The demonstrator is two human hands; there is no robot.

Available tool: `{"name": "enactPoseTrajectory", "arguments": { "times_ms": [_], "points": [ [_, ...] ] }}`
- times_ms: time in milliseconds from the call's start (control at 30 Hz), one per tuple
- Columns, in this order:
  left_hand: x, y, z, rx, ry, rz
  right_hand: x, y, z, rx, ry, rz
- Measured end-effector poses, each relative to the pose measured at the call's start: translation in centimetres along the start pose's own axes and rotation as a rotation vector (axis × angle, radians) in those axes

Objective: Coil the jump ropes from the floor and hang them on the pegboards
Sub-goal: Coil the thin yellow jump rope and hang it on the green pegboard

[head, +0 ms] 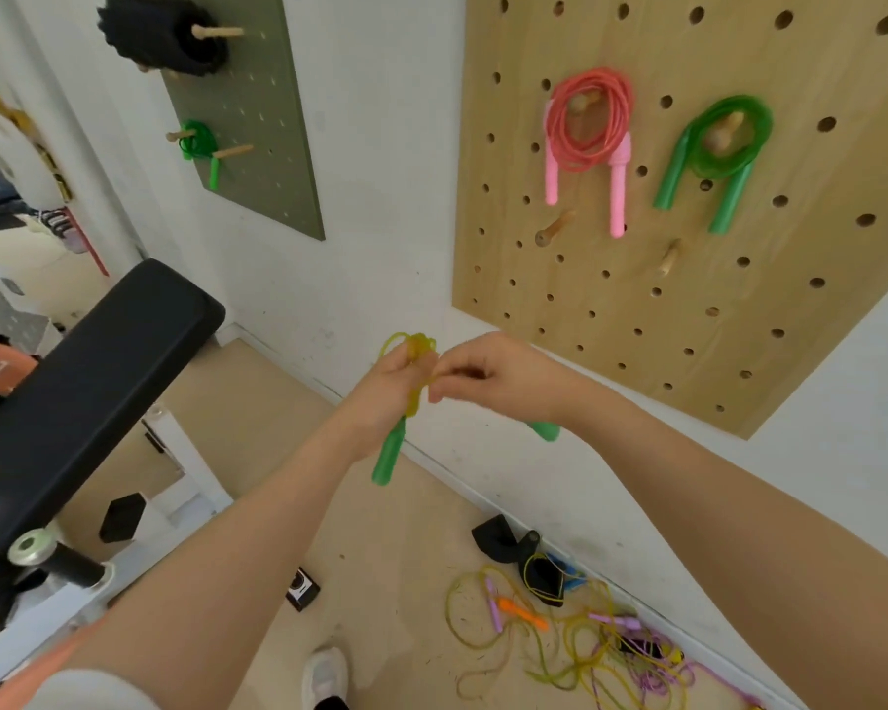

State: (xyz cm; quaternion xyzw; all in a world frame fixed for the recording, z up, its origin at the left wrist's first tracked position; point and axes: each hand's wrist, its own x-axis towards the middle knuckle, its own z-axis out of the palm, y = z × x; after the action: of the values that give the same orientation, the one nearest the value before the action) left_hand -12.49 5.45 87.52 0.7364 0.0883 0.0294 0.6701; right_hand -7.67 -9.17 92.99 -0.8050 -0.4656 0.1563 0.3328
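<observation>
My left hand [388,389] grips a coiled yellow-green jump rope [415,351]; one green handle [388,453] hangs below the fist. My right hand [488,379] pinches the rope's strand beside the left fingers, and the second green handle [545,430] pokes out under its wrist. On the wooden pegboard [739,310] hang a coiled pink rope [588,125] and a coiled green rope [713,146]. A free peg [552,230] and another peg [668,257] stick out lower down. Several tangled ropes [585,638] lie on the floor by the wall.
A green pegboard [273,161] at the left carries a small green rope [201,143] and a black roller [167,33]. A black padded bench [83,386] stands at the left. Black straps [519,553] lie by the baseboard. My shoe [325,676] is below.
</observation>
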Motion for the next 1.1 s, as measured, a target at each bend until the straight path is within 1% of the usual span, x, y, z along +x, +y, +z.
{"name": "enactPoseTrajectory", "arguments": {
  "times_ms": [33,67,133,167,233,300,367,433,467,533,600,667,733,800,833,933,1100],
  "points": [
    [0.0,0.2,-0.2,-0.027,-0.068,0.013,0.7,0.1,-0.3,0.065,0.085,0.002],
    [-0.1,0.4,-0.4,-0.11,-0.125,0.01,1.5,0.3,-0.5,0.104,0.156,0.005],
    [-0.1,0.9,-1.5,-0.361,-0.213,-0.053,3.3,0.5,-0.8,0.177,0.261,0.024],
    [0.0,1.2,-2.2,-0.461,-0.239,-0.089,4.1,0.5,-0.8,0.219,0.302,0.037],
    [0.4,1.9,-3.9,-0.566,-0.258,-0.124,6.1,0.8,-0.5,0.312,0.363,0.054],
    [1.2,2.4,-5.9,-0.603,-0.243,-0.124,8.2,1.2,0.2,0.392,0.359,0.118],
    [2.5,2.5,-8.0,-0.624,-0.224,-0.114,10.5,1.5,1.8,0.521,0.242,0.179],
    [4.0,2.2,-10.5,-0.608,-0.203,-0.116,12.8,1.6,3.9,0.635,0.089,0.188],
    [4.8,1.8,-11.8,-0.573,-0.188,-0.123,14.0,1.5,4.6,0.619,0.028,0.185],
    [6.5,1.2,-14.9,-0.452,-0.162,-0.161,16.8,1.1,4.8,0.492,-0.064,0.195],
    [8.0,1.0,-18.3,-0.342,-0.16,-0.201,20.1,0.7,4.3,0.428,-0.086,0.207],
    [9.6,1.4,-21.7,-0.251,-0.203,-0.23,23.6,0.0,4.1,0.491,-0.069,0.195],
    [10.9,1.8,-25.0,-0.141,-0.265,-0.249,27.0,-1.4,5.0,0.518,-0.076,0.109],
    [12.2,2.2,-28.0,-0.083,-0.283,-0.249,30.5,-2.4,5.9,0.458,-0.083,0.029],
    [12.8,2.3,-29.4,-0.07,-0.248,-0.25,32.2,-2.9,6.3,0.428,-0.091,0.013],
    [15.0,1.7,-33.3,-0.046,-0.055,-0.209,36.9,-3.3,7.0,0.339,-0.121,0.007],
    [18.7,-1.4,-38.1,-0.142,0.086,0.011,44.1,-2.6,7.5,0.257,-0.048,-0.028]
  ]
}}
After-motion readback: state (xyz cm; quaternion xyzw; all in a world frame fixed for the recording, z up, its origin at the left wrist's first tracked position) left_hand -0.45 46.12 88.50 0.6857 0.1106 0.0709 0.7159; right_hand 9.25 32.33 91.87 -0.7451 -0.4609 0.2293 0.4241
